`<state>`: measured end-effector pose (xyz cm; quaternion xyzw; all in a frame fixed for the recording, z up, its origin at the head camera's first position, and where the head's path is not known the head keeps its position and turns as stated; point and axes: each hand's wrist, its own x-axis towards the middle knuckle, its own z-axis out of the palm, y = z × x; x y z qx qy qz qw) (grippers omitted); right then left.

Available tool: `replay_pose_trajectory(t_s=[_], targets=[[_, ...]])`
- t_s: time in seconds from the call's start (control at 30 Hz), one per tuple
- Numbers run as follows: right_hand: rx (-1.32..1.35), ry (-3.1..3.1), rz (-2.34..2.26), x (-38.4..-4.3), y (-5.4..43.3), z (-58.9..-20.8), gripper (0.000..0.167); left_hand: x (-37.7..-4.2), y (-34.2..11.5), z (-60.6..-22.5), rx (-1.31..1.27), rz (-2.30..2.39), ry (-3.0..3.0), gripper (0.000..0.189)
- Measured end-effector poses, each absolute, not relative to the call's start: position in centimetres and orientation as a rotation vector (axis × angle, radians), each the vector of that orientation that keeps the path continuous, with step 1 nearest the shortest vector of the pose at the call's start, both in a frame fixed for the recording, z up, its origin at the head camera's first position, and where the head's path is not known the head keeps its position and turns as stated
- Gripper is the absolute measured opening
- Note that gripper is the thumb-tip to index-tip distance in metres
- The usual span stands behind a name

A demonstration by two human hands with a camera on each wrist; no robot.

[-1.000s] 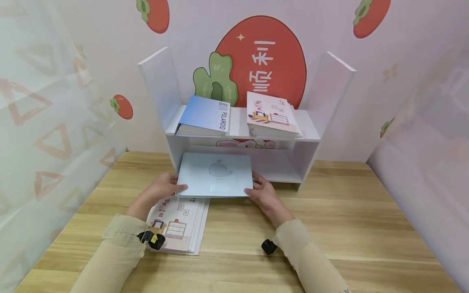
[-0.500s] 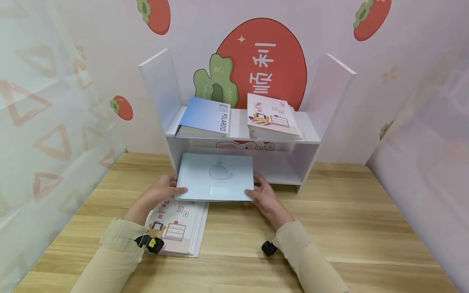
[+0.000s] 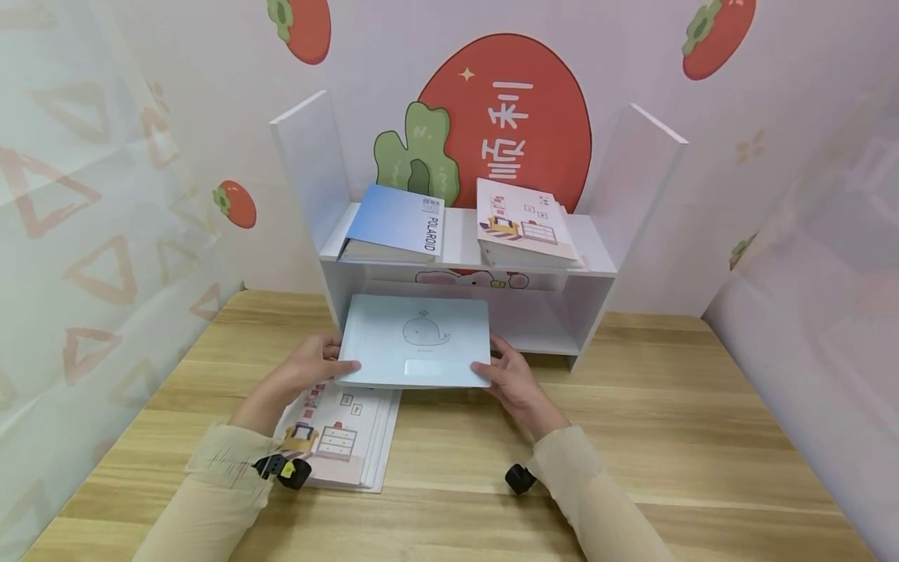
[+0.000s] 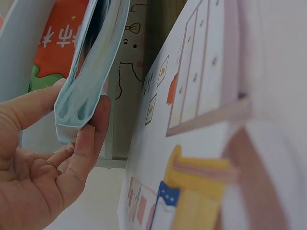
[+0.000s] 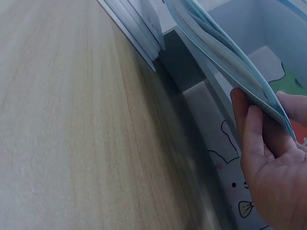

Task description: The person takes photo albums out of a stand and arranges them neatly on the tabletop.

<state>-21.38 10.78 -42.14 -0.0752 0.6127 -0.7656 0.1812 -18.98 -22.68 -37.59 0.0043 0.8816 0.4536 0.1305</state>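
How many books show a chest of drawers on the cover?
2: one book on the upper shelf, at right, and another book on the table, partly hidden by the whale-cover book. More may be hidden beneath.

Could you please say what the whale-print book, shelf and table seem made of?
Whale-print book: perhaps card or plastic, smooth, thin and visibly curved. Shelf: probably coated board, smooth white panels. Table: wood or laminate, matte-looking, with grain.
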Motion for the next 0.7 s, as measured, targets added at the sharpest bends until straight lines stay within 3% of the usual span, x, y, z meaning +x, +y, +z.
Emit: replay_pose_trajectory(t_s=[0.7], targets=[[-0.269,1.758,-2.148,-19.8,11.9,-40.2,0.076,-17.0,-22.7,-36.4,0.084,1.366,2.534,0.073]])
